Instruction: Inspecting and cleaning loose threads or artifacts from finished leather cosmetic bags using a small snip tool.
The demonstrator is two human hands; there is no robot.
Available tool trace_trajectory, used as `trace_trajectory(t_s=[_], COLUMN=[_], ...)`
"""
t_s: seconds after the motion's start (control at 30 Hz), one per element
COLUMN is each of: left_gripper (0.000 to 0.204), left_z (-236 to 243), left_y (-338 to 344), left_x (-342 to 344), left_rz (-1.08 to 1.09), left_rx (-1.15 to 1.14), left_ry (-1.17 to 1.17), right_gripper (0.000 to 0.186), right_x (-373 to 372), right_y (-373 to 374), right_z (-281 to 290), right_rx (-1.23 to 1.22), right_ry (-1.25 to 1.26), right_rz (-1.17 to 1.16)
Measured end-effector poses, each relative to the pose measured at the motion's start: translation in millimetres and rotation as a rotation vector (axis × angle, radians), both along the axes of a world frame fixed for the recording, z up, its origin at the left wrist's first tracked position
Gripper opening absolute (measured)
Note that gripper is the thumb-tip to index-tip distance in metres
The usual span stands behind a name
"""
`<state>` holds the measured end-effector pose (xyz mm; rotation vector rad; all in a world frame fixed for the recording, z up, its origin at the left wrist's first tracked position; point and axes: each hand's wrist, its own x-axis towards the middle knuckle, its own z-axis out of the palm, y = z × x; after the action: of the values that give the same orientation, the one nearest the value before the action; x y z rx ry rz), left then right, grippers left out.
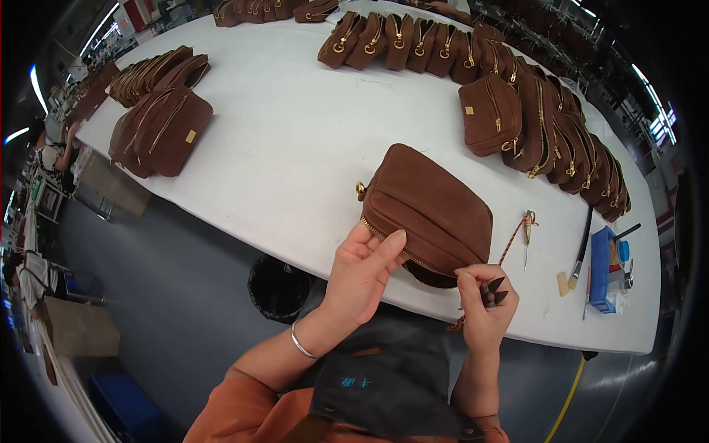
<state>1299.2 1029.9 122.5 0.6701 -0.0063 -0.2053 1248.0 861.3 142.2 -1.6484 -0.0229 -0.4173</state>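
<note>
A small brown zippered bag [428, 203] is held tilted above the near edge of the white table, with its gold zipper toward me and a gold ring at its left end. My left hand [363, 269] grips the zipper edge, thumb on the front panel and fingers underneath. At the bag's lower right corner, my right hand [487, 299] pinches the edge between thumb and forefinger. Tucked in that hand is a pair of dark thread snips [496, 292], its two pointed tips showing. A red-and-black cord [511, 242] passes by this hand.
Rows of similar brown bags [395, 43] line the far side, with more bags [543, 125] at right and a stack [166, 125] at left. An awl [527, 229], a brush [580, 258] and a blue tray [602, 269] lie at right. A black bin [277, 288] stands below the table.
</note>
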Motion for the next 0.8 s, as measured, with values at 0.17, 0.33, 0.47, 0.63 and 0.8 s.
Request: trace_trajectory(t_s=[0.17, 0.33, 0.47, 0.63, 0.8], left_gripper=[0.036, 0.032, 0.030, 0.029, 0.028], left_z=[18, 23, 26, 24, 25], left_y=[-6, -13, -15, -15, -13], left_x=[-3, -11, -14, -16, -14], left_rz=[0.023, -0.012, -0.017, -0.013, -0.027], left_rx=[0.167, 0.246, 0.291, 0.312, 0.341], left_ry=[-0.196, -0.373, -0.380, -0.449, -0.444], right_gripper=[0.007, 0.011, 0.016, 0.018, 0.014], right_x=[18, 26, 27, 28, 31], right_y=[17, 25, 24, 18, 9], right_z=[36, 55, 57, 60, 60], right_rx=[-0.074, -0.188, -0.334, -0.453, -0.231], right_ry=[-0.033, -0.107, -0.145, -0.216, -0.164], right_rz=[0.076, 0.135, 0.113, 0.159, 0.309])
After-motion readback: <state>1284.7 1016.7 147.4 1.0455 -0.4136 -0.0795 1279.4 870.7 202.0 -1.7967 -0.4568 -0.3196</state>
